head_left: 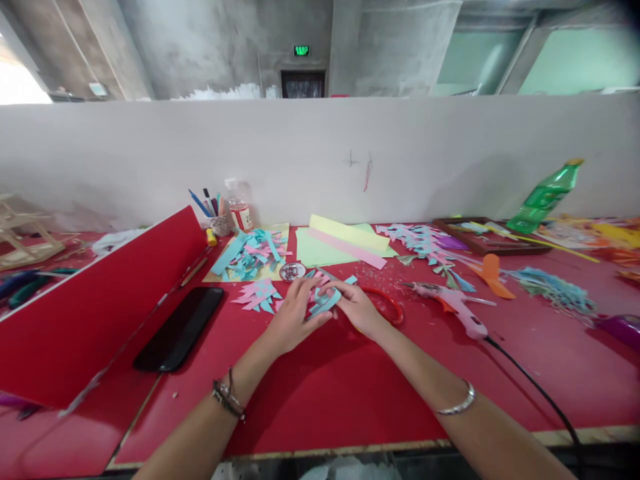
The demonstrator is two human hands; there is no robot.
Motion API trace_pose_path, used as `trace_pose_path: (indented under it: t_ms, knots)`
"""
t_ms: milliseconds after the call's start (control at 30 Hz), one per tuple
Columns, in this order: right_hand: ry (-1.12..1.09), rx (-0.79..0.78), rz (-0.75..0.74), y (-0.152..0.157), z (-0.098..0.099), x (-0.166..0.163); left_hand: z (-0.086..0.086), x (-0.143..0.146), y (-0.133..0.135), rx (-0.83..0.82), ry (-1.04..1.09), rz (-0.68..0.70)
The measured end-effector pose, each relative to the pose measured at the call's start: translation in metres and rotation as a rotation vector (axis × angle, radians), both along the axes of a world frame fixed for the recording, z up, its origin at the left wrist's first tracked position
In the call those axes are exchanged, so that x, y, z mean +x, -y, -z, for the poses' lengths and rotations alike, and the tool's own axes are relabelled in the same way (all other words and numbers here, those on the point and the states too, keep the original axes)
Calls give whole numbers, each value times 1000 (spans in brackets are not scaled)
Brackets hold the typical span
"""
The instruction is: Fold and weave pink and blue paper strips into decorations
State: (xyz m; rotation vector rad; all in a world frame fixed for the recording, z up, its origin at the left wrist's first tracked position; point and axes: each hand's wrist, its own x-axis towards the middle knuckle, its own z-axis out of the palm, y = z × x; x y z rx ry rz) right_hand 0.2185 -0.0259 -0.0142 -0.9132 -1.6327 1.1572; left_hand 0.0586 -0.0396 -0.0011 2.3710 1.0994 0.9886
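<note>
Right at the middle of the red tabletop (325,400), a light-blue paper strip (326,303) lies bent between the two hands. The right hand (357,307) has its fingers curled onto the strip, pinching it; the left hand (293,317) arches over the strip's left side, thumb stretched toward the right — whether it grips anything, I cannot tell. Red-handled scissors (395,312) lie partly hidden by the right hand, the handle showing to its right.

Just left of the left hand sits a small cluster of pink and blue paper cuttings (260,293), and just beyond the fingers is a round printed badge (293,271). Farther off to the left, a heap of blue and pink strips (253,257) covers most of a yellow sheet (283,233). At the far middle, a pale green sheet (317,253) lies under a pink strip (370,257) and a yellow one.

To the right, a pink glue gun (453,301) lies on its side, nozzle to the left, with an orange paper piece (493,273) beyond it. A green plastic bottle (545,200) stands at the far right beside a brown-rimmed tray (537,249).

On the left lies a black smartphone (180,330) — beside it, a large red board (110,300) is propped at a slant. A white partition (300,153) closes off the far side.
</note>
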Motion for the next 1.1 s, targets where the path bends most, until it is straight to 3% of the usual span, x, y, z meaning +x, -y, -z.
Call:
trace_pose_path:
  t_ms: [167, 333, 533, 767, 933, 1100]
  knots:
    - [-110, -84, -18, -4, 7, 1, 5, 0, 0, -294, 81, 30]
    - [-186, -121, -17, -4, 6, 2, 1, -2, -3, -321, 91, 45]
    - [-202, -125, -144, 2, -4, 3, 5, -2, -5, -336, 163, -7]
    - [-2, 35, 30, -2, 1, 3, 10, 0, -4, -316, 104, -41]
    - [-7, 25, 189, -5, 3, 8, 7, 0, -2, -491, 133, 53]
    - [73, 118, 305, -9, 4, 13, 4, -4, -4, -563, 187, 49]
